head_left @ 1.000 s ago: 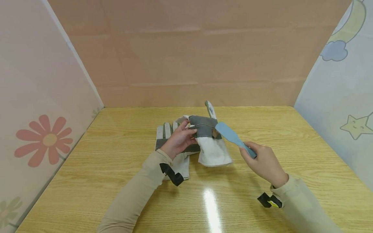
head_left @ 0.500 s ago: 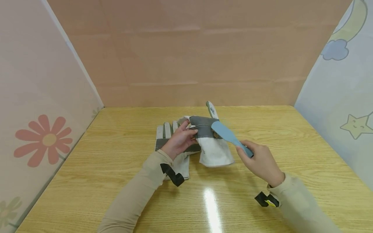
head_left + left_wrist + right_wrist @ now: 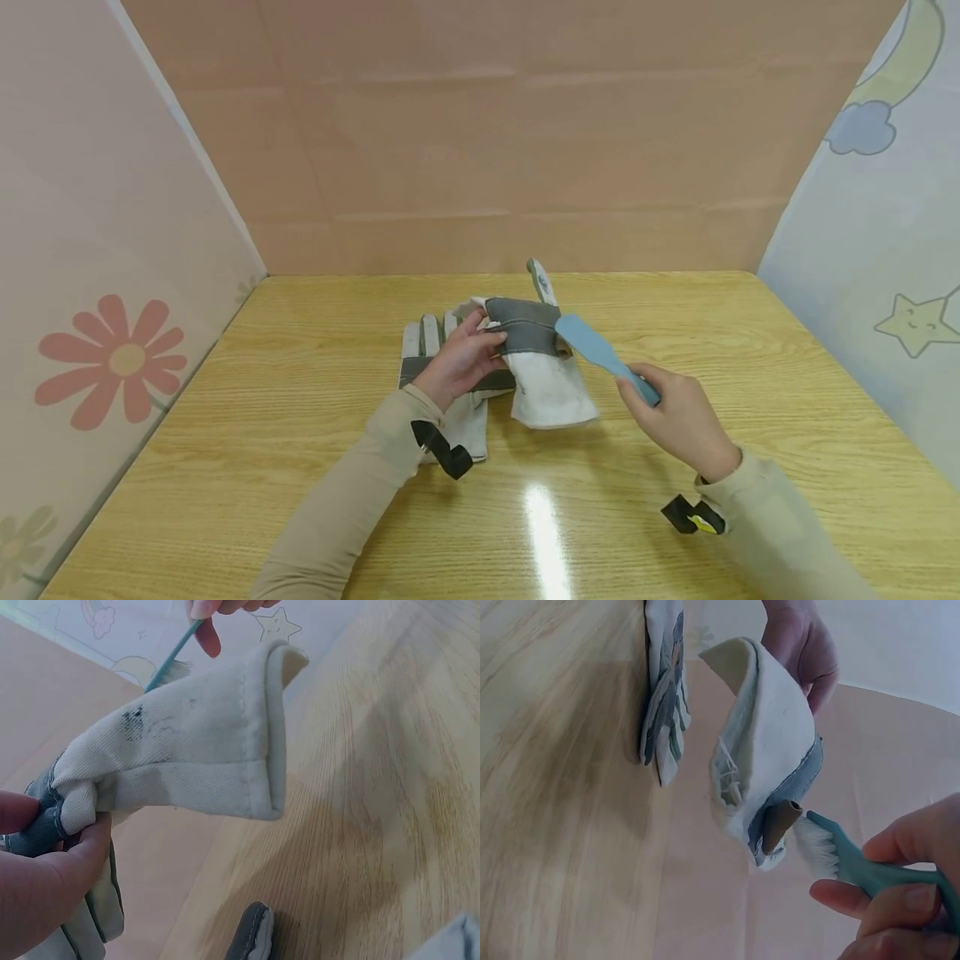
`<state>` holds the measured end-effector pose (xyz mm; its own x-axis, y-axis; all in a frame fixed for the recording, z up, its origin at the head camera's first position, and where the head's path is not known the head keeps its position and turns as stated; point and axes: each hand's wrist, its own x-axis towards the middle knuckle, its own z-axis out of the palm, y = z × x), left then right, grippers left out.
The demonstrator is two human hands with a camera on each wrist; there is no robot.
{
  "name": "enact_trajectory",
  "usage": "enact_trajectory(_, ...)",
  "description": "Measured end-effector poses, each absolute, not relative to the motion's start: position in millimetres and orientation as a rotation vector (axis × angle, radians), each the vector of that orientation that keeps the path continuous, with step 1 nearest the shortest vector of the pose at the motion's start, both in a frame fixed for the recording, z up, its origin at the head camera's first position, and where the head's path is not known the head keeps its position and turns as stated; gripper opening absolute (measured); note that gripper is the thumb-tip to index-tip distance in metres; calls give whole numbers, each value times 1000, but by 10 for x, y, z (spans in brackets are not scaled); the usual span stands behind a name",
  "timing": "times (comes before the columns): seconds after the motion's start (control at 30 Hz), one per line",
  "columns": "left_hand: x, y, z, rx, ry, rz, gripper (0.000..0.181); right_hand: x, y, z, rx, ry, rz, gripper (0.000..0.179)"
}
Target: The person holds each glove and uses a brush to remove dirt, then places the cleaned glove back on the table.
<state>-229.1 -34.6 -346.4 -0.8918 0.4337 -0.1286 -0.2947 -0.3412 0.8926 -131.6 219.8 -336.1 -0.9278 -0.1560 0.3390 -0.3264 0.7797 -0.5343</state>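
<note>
My left hand (image 3: 461, 362) pinches a white and grey work glove (image 3: 551, 390) by its grey band, holding it above the table with the cuff towards me. Dark smudges (image 3: 133, 720) mark the white cloth in the left wrist view. On the other side, my right hand (image 3: 684, 417) grips a blue brush (image 3: 592, 343) by its handle. White bristles (image 3: 817, 851) face the glove's grey edge in the right wrist view, close to a brown tab (image 3: 780, 825); whether they touch it I cannot tell. A second matching glove (image 3: 414, 371) lies flat on the table, partly behind my left hand.
The wooden table (image 3: 300, 467) ends at an orange-brown backing (image 3: 480, 167). Patterned panels stand at the left (image 3: 120, 208) and right (image 3: 885, 233). A black wrist mount (image 3: 442, 450) hangs over the lying glove's cuff.
The brush slid left over the grey band half a second ago and has returned right to the glove's edge. The held glove shifted slightly with it; my left hand stayed nearly still.
</note>
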Motion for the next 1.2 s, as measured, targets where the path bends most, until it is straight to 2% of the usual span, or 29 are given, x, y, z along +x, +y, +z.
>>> enact_trajectory(0.3,-2287,-341,-3451,163,1451,2262,54,-1318,2171,-3377,417,-2674,885,22)
enact_trajectory(0.67,-2304,-344,-3472,150,1462,2265,54,-1323,2213,-3360,350,-2725,846,27)
enact_trajectory(1.0,-2275,-330,-3495,171,1477,2242,55,-1320,2105,-3422,542,-2586,951,16)
enact_trajectory(1.2,-2273,-340,-3507,152,1489,2237,55,-1311,2108,-3434,504,-2634,897,16)
